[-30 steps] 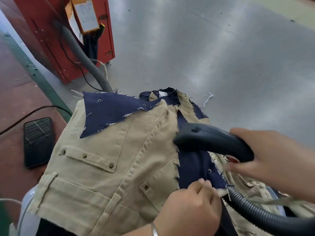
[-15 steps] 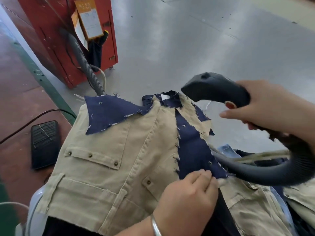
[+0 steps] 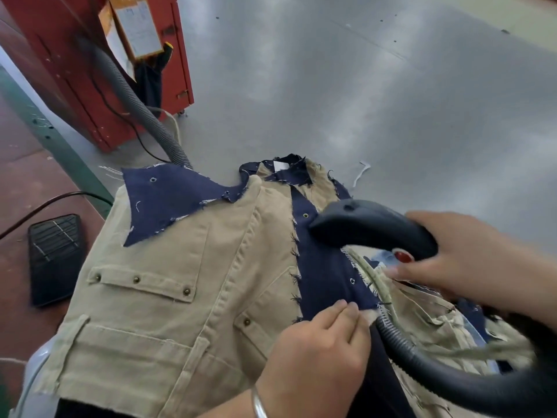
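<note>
A beige jacket (image 3: 168, 297) with navy blue lapels and a navy front strip (image 3: 325, 273) lies spread over a padded form in front of me. My left hand (image 3: 319, 351) pinches the lower edge of the navy strip, a silver bangle on its wrist. My right hand (image 3: 470, 260) grips the black handle of a steam nozzle (image 3: 370, 227), whose head lies down on the upper part of the navy strip. A black ribbed hose (image 3: 422, 363) curves from the handle down to the lower right.
A red machine cabinet (image 3: 99, 70) with paper tags and a grey ribbed hose (image 3: 141, 110) stands at the upper left. A black foot pedal (image 3: 54, 257) with a cable lies on the red floor at left. Grey floor stretches beyond. More garments (image 3: 452, 327) are piled at right.
My right hand has brought the steam nozzle down from the raised position near the collar onto the navy strip. My left hand keeps its pinch on the strip's lower edge.
</note>
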Demonstrator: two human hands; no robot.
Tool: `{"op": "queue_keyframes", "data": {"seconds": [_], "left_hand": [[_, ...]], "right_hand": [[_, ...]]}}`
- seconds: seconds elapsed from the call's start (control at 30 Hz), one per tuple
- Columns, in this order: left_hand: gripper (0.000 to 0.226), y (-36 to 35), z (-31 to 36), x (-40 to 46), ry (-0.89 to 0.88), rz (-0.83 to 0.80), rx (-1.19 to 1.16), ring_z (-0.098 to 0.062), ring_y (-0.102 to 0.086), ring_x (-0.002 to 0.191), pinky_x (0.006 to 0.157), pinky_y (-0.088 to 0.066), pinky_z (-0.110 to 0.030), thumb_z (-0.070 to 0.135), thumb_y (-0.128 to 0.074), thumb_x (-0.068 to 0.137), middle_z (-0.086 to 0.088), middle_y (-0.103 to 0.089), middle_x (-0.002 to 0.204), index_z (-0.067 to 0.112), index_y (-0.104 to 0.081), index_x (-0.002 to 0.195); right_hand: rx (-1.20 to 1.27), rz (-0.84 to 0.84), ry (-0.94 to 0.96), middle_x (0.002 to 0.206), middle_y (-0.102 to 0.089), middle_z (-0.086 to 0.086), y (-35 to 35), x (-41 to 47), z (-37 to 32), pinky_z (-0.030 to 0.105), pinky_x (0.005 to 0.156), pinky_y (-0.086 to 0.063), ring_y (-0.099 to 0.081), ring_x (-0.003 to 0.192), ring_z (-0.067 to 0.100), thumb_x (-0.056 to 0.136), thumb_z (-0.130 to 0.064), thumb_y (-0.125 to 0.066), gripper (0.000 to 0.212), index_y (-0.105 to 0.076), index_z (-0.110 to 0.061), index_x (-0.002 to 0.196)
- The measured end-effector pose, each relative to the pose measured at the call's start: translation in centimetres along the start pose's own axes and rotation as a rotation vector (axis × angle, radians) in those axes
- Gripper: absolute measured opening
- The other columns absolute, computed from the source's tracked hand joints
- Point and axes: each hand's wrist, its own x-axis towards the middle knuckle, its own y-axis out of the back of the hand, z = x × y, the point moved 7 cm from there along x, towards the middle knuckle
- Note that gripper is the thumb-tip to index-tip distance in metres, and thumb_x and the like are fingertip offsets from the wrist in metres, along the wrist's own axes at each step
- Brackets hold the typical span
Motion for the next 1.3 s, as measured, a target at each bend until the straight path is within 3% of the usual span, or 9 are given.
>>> {"op": "queue_keyframes", "data": {"seconds": [0.1, 0.17, 0.33, 0.47, 0.6, 0.77, 0.97, 1.1, 1.3], "left_hand": [[0.062, 0.3, -0.1, 0.1, 0.017, 0.018, 0.011, -0.002, -0.07, 0.081, 0.048, -0.051, -0.019, 0.012, -0.025, 0.103, 0.012, -0.074, 0.085, 0.028, -0.078, 0.077], [0.063, 0.3, 0.1, 0.1, 0.007, 0.031, 0.016, -0.002, -0.07, 0.082, 0.051, -0.053, -0.019, 0.014, -0.023, 0.104, 0.012, -0.074, 0.086, 0.028, -0.078, 0.079], [0.035, 0.5, -1.2, 0.6, 0.008, 0.01, -0.02, -0.009, -0.069, 0.094, 0.064, -0.056, -0.022, 0.011, -0.043, 0.094, 0.005, -0.073, 0.101, 0.02, -0.077, 0.094], [0.032, 0.5, -3.4, 1.7, 0.109, -0.078, -0.011, -0.018, -0.066, 0.104, 0.081, -0.056, -0.028, 0.007, -0.058, 0.079, -0.004, -0.069, 0.114, 0.014, -0.072, 0.108], [0.042, 0.6, -2.1, 0.8, 0.075, -0.137, -0.005, -0.025, -0.06, 0.103, 0.087, -0.052, -0.031, 0.024, -0.065, 0.077, -0.01, -0.064, 0.115, 0.012, -0.066, 0.117], [0.043, 0.8, -1.7, -0.4, 0.035, -0.16, 0.044, -0.023, -0.062, 0.107, 0.094, -0.049, -0.031, 0.027, -0.054, 0.082, -0.009, -0.066, 0.116, 0.004, -0.066, 0.116], [0.035, 0.1, -2.0, -0.5, 0.031, -0.13, 0.07, -0.024, -0.062, 0.105, 0.096, -0.048, -0.03, 0.014, -0.066, 0.079, -0.009, -0.066, 0.109, 0.003, -0.068, 0.112], [0.036, -0.1, -2.1, -0.3, 0.042, -0.13, 0.077, -0.024, -0.063, 0.1, 0.095, -0.047, -0.027, 0.011, -0.071, 0.072, -0.008, -0.067, 0.105, 0.003, -0.07, 0.107], [0.037, -0.1, -2.5, -0.6, 0.066, -0.113, 0.012, -0.022, -0.06, 0.109, 0.094, -0.049, -0.03, 0.009, -0.068, 0.077, -0.007, -0.064, 0.113, 0.005, -0.067, 0.114]], "right_hand": [[0.086, 0.051, -0.009, 0.05, -0.061, -0.004, -0.1, 3.7, -0.2, 0.016, 0.036, -0.039, -0.057, 0.034, 0.008, 0.076, -0.033, -0.081, 0.027, -0.055, -0.026, 0.078], [0.106, 0.063, -0.042, 0.062, -0.062, 0.002, 0.0, 6.1, -0.5, 0.022, 0.038, -0.044, -0.059, 0.04, 0.015, 0.081, -0.029, -0.079, 0.027, -0.054, -0.019, 0.085], [0.219, 0.238, -0.07, 0.054, -0.063, 0.005, 4.1, 6.3, 1.3, 0.023, 0.032, -0.043, -0.059, 0.036, 0.015, 0.08, -0.028, -0.081, 0.027, -0.056, -0.018, 0.087], [0.229, 0.232, -0.062, 0.051, -0.066, -0.003, 5.3, 0.7, 2.9, 0.018, 0.032, -0.043, -0.062, 0.036, 0.014, 0.069, -0.046, -0.081, 0.027, -0.059, -0.038, 0.081], [0.177, 0.19, -0.117, 0.049, -0.063, -0.013, 3.6, -4.0, 5.0, 0.015, 0.03, -0.039, -0.054, 0.03, 0.004, 0.059, -0.079, -0.069, 0.048, -0.057, -0.044, 0.088], [0.083, 0.246, -0.198, 0.064, -0.066, -0.01, 1.7, -7.9, 8.4, 0.032, 0.038, -0.052, -0.059, 0.041, 0.009, 0.056, -0.095, -0.058, 0.067, -0.058, -0.042, 0.097], [-0.071, 0.095, -0.176, 0.081, -0.053, -0.048, -1.6, -7.0, 3.1, 0.021, 0.038, -0.034, -0.054, 0.043, -0.007, 0.06, -0.076, -0.058, 0.035, -0.043, -0.061, 0.088], [0.054, 0.073, -0.149, 0.06, -0.061, -0.008, -2.1, -2.4, 1.9, 0.027, 0.05, -0.036, -0.055, 0.05, 0.004, 0.073, -0.05, -0.075, 0.028, -0.05, -0.037, 0.078], [0.101, 0.213, -0.105, 0.058, -0.058, -0.006, 0.3, 0.5, 2.4, 0.029, 0.053, -0.039, -0.055, 0.052, 0.007, 0.073, -0.044, -0.08, 0.033, -0.05, -0.031, 0.076]]}}
